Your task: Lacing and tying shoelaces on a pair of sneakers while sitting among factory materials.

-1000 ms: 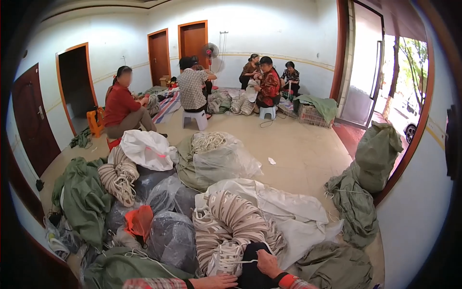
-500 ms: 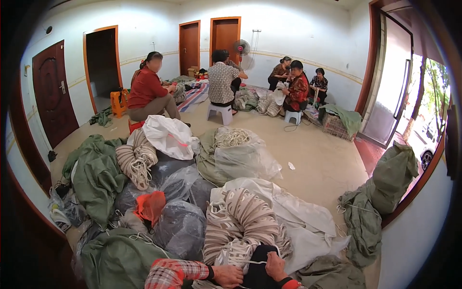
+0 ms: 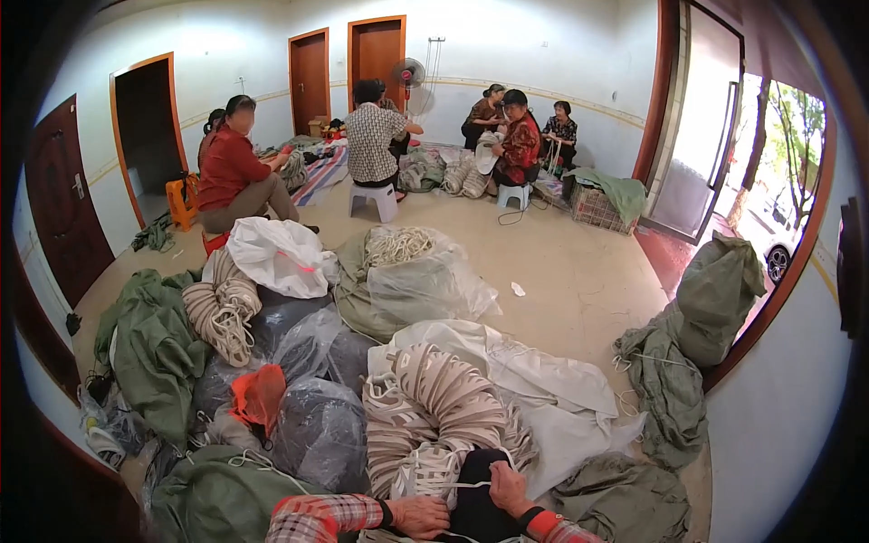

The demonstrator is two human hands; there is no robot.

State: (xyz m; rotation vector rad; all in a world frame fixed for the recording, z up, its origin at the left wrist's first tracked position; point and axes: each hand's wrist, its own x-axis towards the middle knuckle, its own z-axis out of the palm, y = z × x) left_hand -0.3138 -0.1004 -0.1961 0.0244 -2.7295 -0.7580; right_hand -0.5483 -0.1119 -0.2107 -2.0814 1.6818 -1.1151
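A thick coil of nested beige-and-white shoe uppers lies before me, with a laced upper at its near end. My right hand is closed, pinching a white shoelace that runs taut leftward to that laced upper. Beside the upper's near edge, my left hand is partly curled and seems to grip it; its fingertips are partly hidden. Dark cloth, apparently over my knee, shows between the hands.
White sacking spreads right of the coil. Green sacks stand by the doorway; bagged bundles and an orange-red bag are at left. Farther off, several people sit on low stools near a fan.
My view has turned to the right, so the room sits further left in the picture. The right hand still pinches the lace, slightly farther from the upper; the left hand stays beside it.
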